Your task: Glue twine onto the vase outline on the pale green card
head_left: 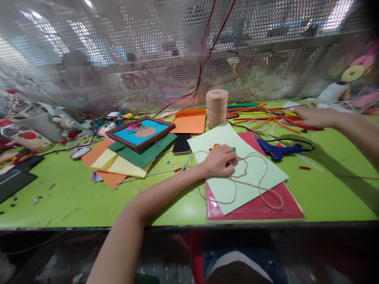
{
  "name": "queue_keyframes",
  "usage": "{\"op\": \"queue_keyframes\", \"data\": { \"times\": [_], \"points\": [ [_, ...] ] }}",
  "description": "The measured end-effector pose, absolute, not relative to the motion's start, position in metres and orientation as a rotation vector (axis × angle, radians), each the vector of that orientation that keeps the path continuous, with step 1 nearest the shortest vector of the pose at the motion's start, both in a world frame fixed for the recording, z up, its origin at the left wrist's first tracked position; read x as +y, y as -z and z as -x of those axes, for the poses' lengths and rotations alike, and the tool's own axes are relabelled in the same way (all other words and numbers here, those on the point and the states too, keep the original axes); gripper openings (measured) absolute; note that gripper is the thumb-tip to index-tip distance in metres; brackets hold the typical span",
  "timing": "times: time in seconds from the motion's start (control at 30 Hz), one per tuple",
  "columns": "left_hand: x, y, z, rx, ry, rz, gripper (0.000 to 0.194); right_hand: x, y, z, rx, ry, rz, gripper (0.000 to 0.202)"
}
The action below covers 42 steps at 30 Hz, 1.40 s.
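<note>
My left hand [221, 161] rests with curled fingers on a pale green sheet [248, 181], over the loose twine [262, 187]; what its fingers hold, if anything, is hidden. Small red, orange and green bits show just beyond its knuckles. Under the sheet lies a red pack [257, 213]. At the right back, my right hand [315, 117] is closed at the red-handled scissors [304, 124], beside orange and yellow pipe cleaners [266, 116]. A blue glue gun [278, 150] lies between the sheet and my right arm.
A twine spool [217, 108] stands behind the sheet. Left of it are an orange sheet [189, 120], a phone [181, 144] and a framed picture [140, 132] on coloured papers [121, 163]. A perforated metal screen [148, 59] rises behind the green table [166, 205].
</note>
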State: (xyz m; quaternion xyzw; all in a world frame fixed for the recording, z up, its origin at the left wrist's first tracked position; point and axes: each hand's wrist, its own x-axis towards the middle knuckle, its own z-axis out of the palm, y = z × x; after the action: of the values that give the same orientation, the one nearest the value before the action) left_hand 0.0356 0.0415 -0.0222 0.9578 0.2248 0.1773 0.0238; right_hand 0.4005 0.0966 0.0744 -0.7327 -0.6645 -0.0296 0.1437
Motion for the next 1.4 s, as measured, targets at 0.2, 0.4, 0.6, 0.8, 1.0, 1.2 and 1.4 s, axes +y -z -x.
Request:
{"op": "queue_keyframes", "data": {
  "times": [0.2, 0.4, 0.6, 0.8, 1.0, 1.2, 1.4],
  "points": [
    [0.041, 0.024, -0.037, 0.723, -0.639, -2.963, 0.017, 0.005, -0.071, -0.357, -2.163, -0.077, 2.238, 0.047],
    [0.039, 0.025, -0.037, 0.832, -0.672, -2.922, 0.015, -0.085, -0.038, -0.327, -2.092, -0.068, 2.112, 0.038],
    [0.039, 0.024, -0.037, 0.848, -0.653, -2.909, 0.014, -0.118, -0.011, -0.327, -2.091, -0.111, 2.177, 0.042],
    [0.038, 0.024, -0.036, 0.855, -0.644, -2.919, 0.011, -0.108, -0.004, -0.319, -2.215, -0.036, 2.258, 0.054],
    [0.037, 0.023, -0.036, 0.859, -0.633, -2.925, 0.012, -0.099, -0.008, -0.306, -2.307, -0.028, 2.297, 0.057],
    [0.037, 0.023, -0.036, 0.861, -0.62, -2.907, 0.013, -0.098, -0.011, -0.301, -2.393, -0.003, 2.337, 0.051],
    [0.037, 0.023, -0.036, 0.863, -0.615, -2.903, 0.014, -0.099, -0.014, -0.299, -2.497, 0.11, 2.338, 0.042]
  ]
}}
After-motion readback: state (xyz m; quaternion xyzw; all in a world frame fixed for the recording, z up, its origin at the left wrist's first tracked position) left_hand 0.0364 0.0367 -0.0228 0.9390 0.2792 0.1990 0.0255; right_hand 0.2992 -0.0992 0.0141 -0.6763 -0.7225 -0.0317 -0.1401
